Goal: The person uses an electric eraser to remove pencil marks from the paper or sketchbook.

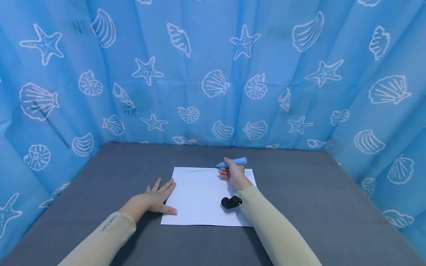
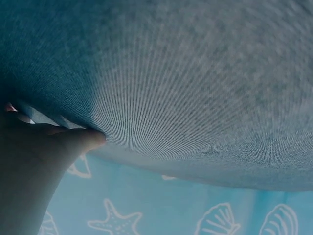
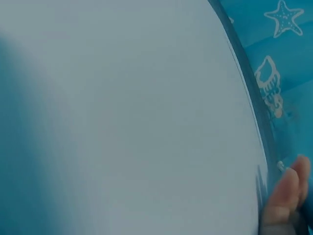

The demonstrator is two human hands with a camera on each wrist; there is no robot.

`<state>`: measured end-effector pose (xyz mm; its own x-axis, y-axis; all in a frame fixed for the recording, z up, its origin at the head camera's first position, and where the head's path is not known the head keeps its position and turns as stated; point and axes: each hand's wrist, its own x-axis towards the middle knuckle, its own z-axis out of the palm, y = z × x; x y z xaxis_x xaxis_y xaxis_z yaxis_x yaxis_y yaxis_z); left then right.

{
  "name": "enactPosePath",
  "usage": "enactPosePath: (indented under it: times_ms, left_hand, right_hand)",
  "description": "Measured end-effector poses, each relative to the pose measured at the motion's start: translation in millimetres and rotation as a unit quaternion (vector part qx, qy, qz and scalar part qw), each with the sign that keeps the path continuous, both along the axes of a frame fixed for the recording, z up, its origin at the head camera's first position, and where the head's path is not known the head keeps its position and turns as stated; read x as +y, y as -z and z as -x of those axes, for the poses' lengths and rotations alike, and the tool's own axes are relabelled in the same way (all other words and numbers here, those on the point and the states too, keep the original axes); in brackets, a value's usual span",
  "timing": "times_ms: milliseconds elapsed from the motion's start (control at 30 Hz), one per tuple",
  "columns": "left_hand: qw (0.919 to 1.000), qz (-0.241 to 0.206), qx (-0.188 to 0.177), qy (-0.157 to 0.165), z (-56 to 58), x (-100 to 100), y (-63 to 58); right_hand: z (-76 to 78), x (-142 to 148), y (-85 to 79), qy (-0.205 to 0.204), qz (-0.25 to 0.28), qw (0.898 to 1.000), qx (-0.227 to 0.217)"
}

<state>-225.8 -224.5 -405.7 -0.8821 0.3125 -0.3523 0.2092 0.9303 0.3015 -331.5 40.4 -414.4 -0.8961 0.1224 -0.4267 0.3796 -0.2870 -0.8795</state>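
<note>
A white sheet of paper [image 1: 199,199] lies flat on the grey cloth-covered table. My right hand [image 1: 235,176] pinches a thick light-blue marker [image 1: 240,161] over the sheet's far edge, with the tip pointing left. A faint thin line [image 1: 199,170] runs along the top of the paper, left of that tip. Fingers spread, my left hand [image 1: 155,199] rests at the paper's left edge, with thumb and fingertips touching it. The right wrist view catches only some right-hand fingers [image 3: 286,193] at its lower corner; the left wrist view shows part of the left hand [image 2: 44,152].
Grey cloth covers the table [image 1: 309,207] around the sheet. Behind and at both sides hangs a blue curtain [image 1: 186,81] printed with white shells and starfish. A black object [image 1: 230,202] sits at the right wrist by the cream sleeve [image 1: 269,221], above the paper.
</note>
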Motion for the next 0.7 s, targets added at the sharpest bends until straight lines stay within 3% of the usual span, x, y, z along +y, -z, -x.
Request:
enactPosePath:
  times_ms: [133, 367, 700]
  left_hand:
    - [1.0000, 0.007, -0.005, 0.002, 0.3, 0.4, -1.1]
    - [0.9999, -0.002, -0.007, 0.008, 0.1, 1.9, -3.3]
    - [1.0000, -0.001, -0.005, 0.007, -2.5, 0.6, -6.6]
  right_hand:
    - [-2.6, -1.4, -0.9, -0.039, -0.003, 0.999, 0.010]
    - [-3.3, -4.5, 0.6, 0.014, -0.038, 0.999, 0.009]
    - [-0.5, -8.5, 3.0, 0.006, -0.047, 0.999, 0.006]
